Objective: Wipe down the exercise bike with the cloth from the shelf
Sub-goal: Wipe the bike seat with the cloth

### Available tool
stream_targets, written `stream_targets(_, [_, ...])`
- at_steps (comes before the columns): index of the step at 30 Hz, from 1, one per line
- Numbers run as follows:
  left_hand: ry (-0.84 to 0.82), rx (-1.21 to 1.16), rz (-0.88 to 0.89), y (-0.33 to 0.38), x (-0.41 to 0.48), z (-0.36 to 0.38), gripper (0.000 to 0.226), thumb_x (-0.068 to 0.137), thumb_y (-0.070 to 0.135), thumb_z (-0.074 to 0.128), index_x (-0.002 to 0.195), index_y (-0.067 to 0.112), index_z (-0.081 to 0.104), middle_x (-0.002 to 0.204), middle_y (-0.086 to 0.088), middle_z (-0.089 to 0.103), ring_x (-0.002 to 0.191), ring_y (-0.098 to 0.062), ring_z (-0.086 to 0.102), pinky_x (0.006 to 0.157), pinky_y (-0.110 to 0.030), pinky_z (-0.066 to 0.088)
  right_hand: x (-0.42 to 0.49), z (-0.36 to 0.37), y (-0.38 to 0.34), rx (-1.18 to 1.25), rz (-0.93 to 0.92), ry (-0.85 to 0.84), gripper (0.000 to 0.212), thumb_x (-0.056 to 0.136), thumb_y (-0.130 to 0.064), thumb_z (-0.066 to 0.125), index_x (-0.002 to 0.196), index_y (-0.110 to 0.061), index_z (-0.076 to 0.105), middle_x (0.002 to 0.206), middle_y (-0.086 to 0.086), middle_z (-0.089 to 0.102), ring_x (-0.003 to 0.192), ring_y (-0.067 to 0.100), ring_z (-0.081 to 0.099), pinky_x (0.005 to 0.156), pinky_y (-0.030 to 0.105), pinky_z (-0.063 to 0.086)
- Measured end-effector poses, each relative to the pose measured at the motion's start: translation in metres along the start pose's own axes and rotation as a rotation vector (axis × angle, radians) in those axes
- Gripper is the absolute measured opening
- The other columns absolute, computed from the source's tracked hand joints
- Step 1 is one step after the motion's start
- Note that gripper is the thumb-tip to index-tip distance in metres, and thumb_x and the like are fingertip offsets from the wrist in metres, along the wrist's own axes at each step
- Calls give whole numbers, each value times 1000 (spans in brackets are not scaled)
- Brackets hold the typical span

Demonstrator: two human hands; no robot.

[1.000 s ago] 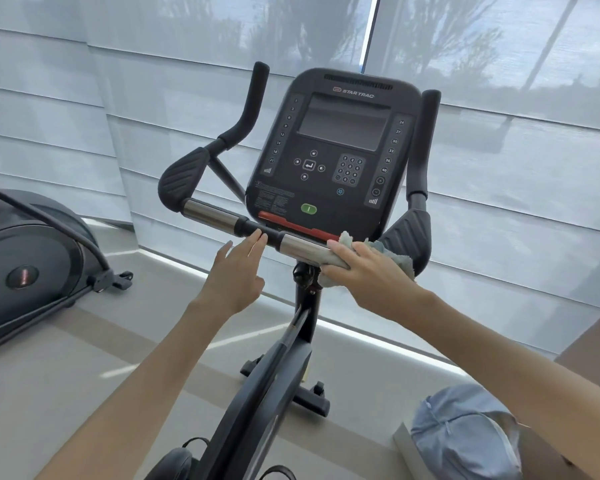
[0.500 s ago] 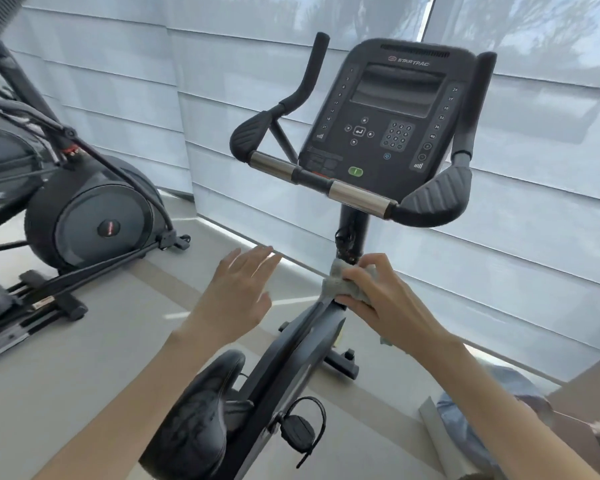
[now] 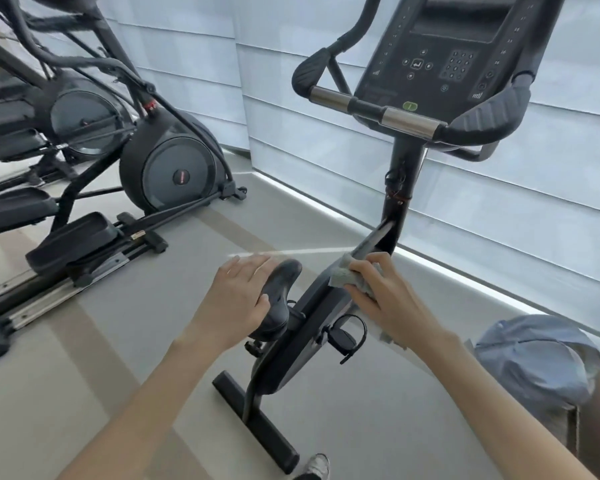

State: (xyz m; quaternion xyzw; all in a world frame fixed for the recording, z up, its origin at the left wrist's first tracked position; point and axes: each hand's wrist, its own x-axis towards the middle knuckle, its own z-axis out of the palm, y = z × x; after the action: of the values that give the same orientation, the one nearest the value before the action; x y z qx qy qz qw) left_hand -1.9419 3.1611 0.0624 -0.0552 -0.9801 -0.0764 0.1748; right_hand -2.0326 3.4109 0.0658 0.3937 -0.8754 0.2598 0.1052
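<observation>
While the left hand (image 3: pixel 236 301) lies open against the rounded saddle (image 3: pixel 280 294), the right hand (image 3: pixel 388 301) grips crumpled cloth (image 3: pixel 342 276).

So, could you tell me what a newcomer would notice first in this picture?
The right hand grips a grey cloth against the sloping frame of the bike, centre. Beside it, the left hand rests on the black saddle. An elliptical stands at left.

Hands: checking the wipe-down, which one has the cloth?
The right hand holds the cloth against the bike frame; the left hand has none and only rests on the saddle.
</observation>
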Motion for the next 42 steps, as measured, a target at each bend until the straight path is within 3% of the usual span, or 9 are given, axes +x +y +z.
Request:
stream_targets(5, [-5,-1,-25,-24,-41,-3,52,75,16,56,126,6,56,126,-9,59,118,-22,46,104,-32,19,-14,15,-27,5,-8,24,32,93,-39,47,114,-15,52,109,3,45,78,18,53,69,35,52])
stream_targets(14, [-95,-62,23,-94,-33,16,58,88,35,28,131,6,53,133,-7,56,122,-23,51,111,-34,19,13,72,-42,98,149,125,44,92,-52,41,117,-19,54,112,-3,44,84,9,51,79,15,42])
stream_targets(20, [-176,-55,230,-171,-23,46,41,85,19,51,120,1,63,123,-9,63,109,-23,63,103,-36,27,65,170,-59,239,433,233,33,89,-50,50,113,-28,56,107,-8,48,89,-4,46,80,0,34])
stream_targets(23, [-194,-75,336,-199,-13,69,43,78,11,71,119,1,64,124,-10,63,108,-23,64,105,-39,36,82,215,-59,217,611,307,24,91,-40,56,112,-29,58,106,-7,52,94,-5,48,82,7,39])
stream_targets(25, [-237,-101,365,-211,-5,80,48,76,9,74,121,1,62,127,-10,61,111,-23,62,103,-43,42,81,248,-61,171,699,204,28,93,-34,56,117,-22,59,115,2,52,105,14,50,93,28,43])
stream_targets(28, [-273,-148,400,-220,12,98,48,76,9,72,122,1,61,127,-10,61,111,-23,62,101,-46,42,69,292,-68,-59,758,-66,42,98,-38,45,138,-26,46,148,11,35,136,33,28,113,44,15])
stream_targets(31, [-259,-188,408,-225,28,121,43,80,13,66,121,2,62,125,-9,62,110,-22,62,103,-41,41,67,305,-62,-147,765,-153,47,100,-42,32,146,-32,29,157,2,18,144,27,11,116,43,-1])
stream_targets(37, [-283,-203,422,-230,39,167,42,90,24,41,117,3,65,123,-7,64,115,-19,60,103,-43,31,78,305,-49,-154,677,-171,47,100,-33,40,143,-15,37,153,7,29,139,33,28,118,45,14])
stream_targets(42, [-270,-199,410,-232,53,185,43,92,25,40,120,2,63,125,-8,63,118,-20,59,105,-44,30,128,314,6,-117,694,-193,51,102,-33,30,149,-14,21,158,7,9,145,32,6,119,43,5])
